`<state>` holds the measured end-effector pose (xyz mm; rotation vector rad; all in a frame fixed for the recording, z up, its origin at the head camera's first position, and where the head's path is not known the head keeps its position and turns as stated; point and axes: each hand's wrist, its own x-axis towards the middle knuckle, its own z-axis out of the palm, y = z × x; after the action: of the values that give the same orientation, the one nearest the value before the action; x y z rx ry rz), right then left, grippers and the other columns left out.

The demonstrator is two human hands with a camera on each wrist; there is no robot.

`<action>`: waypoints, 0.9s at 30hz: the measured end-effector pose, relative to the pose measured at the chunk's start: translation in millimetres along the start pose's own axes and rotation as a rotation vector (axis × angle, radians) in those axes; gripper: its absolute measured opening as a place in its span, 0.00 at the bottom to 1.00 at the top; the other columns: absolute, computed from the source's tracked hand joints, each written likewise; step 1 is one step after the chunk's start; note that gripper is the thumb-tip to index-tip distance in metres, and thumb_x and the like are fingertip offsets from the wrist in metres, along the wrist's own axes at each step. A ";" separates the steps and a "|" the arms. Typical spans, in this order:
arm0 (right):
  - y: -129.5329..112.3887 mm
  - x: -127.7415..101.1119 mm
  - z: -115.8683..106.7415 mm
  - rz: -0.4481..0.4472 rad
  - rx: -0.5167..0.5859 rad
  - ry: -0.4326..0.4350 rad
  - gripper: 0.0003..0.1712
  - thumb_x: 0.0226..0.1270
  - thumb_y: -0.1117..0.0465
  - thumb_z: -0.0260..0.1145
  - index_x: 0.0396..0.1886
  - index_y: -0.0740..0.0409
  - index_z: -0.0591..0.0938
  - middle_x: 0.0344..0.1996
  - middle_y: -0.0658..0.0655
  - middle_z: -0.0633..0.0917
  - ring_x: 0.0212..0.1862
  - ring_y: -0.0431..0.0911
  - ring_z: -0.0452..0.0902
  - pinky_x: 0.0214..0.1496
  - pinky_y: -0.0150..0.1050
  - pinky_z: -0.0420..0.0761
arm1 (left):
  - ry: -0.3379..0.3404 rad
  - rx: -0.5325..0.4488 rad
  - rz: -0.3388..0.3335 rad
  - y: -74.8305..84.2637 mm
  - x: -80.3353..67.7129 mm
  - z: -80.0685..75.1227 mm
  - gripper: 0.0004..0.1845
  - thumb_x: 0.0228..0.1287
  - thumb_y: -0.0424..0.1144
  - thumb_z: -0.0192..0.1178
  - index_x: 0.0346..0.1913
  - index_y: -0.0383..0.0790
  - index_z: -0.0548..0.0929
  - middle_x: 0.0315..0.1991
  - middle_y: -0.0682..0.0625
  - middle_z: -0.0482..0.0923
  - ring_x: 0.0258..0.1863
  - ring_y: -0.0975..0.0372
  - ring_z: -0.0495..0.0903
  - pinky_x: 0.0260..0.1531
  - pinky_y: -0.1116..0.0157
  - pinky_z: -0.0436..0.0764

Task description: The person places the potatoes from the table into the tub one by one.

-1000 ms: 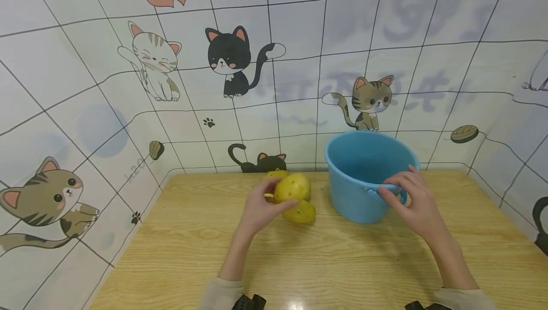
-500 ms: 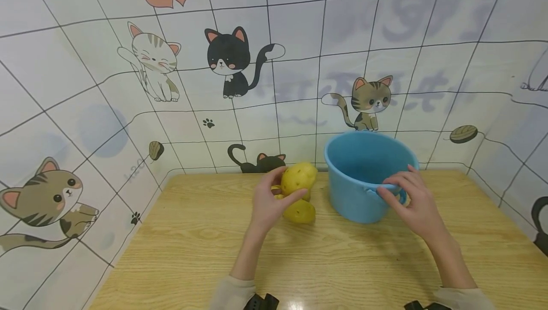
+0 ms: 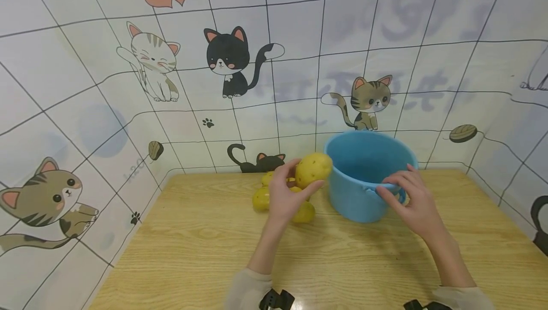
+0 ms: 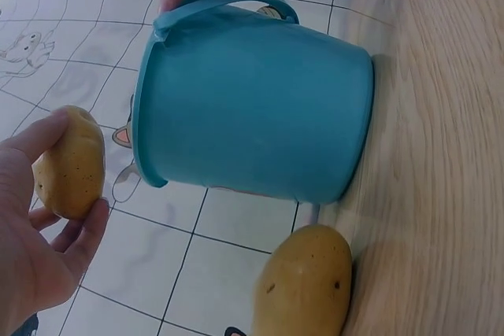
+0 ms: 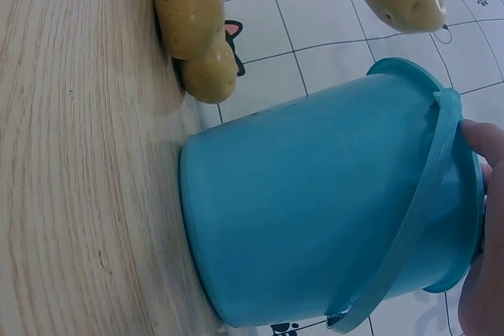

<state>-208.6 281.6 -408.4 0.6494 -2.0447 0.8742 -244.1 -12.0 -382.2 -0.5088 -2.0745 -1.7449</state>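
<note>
A yellow potato is pinched between the thumb and fingers of my left hand, raised off the table just left of the bucket's rim. The blue bucket stands upright on the table, its handle hanging down along the side. My right hand grips the bucket's near right rim, thumb outside and fingers over the edge. Below and behind my left hand lie several more potatoes, partly hidden by it. In the left wrist view one potato rests on the table beside the bucket.
The wooden table meets a tiled-pattern wall with cartoon cats right behind the bucket and the potatoes. Another patterned wall rises on the left side.
My left hand has lifted the potato from the pile and moved it right and up, to beside the bucket. More of the potatoes behind now show. My right hand stays on the rim.
</note>
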 end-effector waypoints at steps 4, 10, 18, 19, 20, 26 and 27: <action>-0.7 0.4 0.3 -0.003 0.003 -0.001 0.06 0.66 0.60 0.73 0.34 0.56 0.84 0.36 0.52 0.82 0.48 0.36 0.72 0.79 0.48 0.52 | 0.008 0.009 0.014 3.7 2.6 6.8 0.34 0.49 0.47 0.80 0.61 0.45 0.81 0.49 0.52 0.78 0.46 0.61 0.76 0.43 0.59 0.84; -0.1 0.3 0.6 -0.011 0.016 0.006 0.05 0.65 0.61 0.73 0.34 0.56 0.84 0.36 0.52 0.82 0.48 0.37 0.72 0.79 0.49 0.52 | 0.029 -0.001 0.044 11.4 7.1 14.9 0.35 0.50 0.47 0.80 0.62 0.43 0.80 0.50 0.52 0.77 0.46 0.61 0.76 0.42 0.61 0.84; -0.3 -0.1 0.6 0.001 0.013 -0.002 0.05 0.65 0.61 0.73 0.34 0.54 0.84 0.36 0.51 0.82 0.49 0.36 0.72 0.79 0.50 0.51 | 0.014 -0.001 0.072 16.4 14.8 24.3 0.36 0.49 0.47 0.81 0.62 0.43 0.80 0.51 0.52 0.77 0.47 0.62 0.76 0.43 0.64 0.84; -0.4 -0.2 0.6 0.001 0.015 -0.002 0.05 0.65 0.61 0.73 0.34 0.54 0.84 0.36 0.52 0.82 0.49 0.36 0.72 0.79 0.50 0.51 | 0.011 0.001 0.068 16.6 15.7 25.4 0.36 0.49 0.48 0.81 0.62 0.43 0.80 0.51 0.52 0.76 0.47 0.63 0.76 0.43 0.64 0.84; -0.6 -0.1 0.6 0.000 0.018 -0.001 0.05 0.65 0.60 0.73 0.35 0.54 0.84 0.36 0.52 0.82 0.49 0.36 0.72 0.79 0.50 0.51 | 0.009 0.004 0.064 17.0 16.5 26.6 0.36 0.49 0.48 0.81 0.62 0.43 0.80 0.51 0.52 0.77 0.47 0.63 0.76 0.43 0.64 0.83; -0.1 -0.2 -0.5 0.016 0.021 -0.015 0.04 0.64 0.63 0.73 0.34 0.57 0.84 0.36 0.53 0.82 0.50 0.35 0.71 0.79 0.51 0.50 | 0.001 0.018 0.047 21.3 20.9 34.6 0.37 0.49 0.48 0.80 0.62 0.42 0.80 0.50 0.51 0.75 0.46 0.64 0.74 0.42 0.66 0.82; -0.4 -0.1 -0.9 0.025 0.017 -0.023 0.05 0.63 0.65 0.73 0.34 0.58 0.84 0.36 0.53 0.82 0.50 0.34 0.71 0.79 0.52 0.49 | 0.001 0.023 0.050 21.8 21.5 36.1 0.36 0.49 0.48 0.80 0.62 0.41 0.80 0.50 0.50 0.75 0.46 0.64 0.73 0.42 0.66 0.82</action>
<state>-207.8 282.1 -407.9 0.6475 -2.0720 0.9033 -253.7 27.8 -358.5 -0.5481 -2.0612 -1.6909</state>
